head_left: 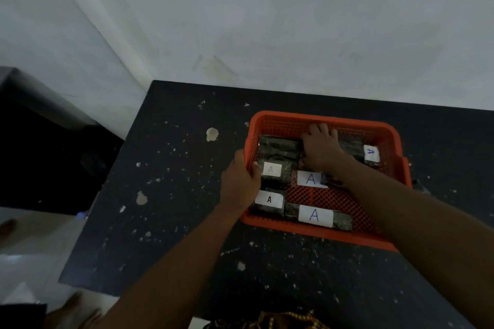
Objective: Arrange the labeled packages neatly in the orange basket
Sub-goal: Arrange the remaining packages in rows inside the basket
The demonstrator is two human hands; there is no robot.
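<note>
Now left hand grips basket rim; right hand presses packages.

Dim white walls — dark paint-flecked table

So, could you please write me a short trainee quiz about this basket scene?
1. True or false: the left hand grips the basket by its left rim.
2. Which letter is on every readable label, such as the front label?
3. Where is the right hand? A) on the table B) on packages at the basket's back C) in the air

Key:
1. True
2. A
3. B
</note>
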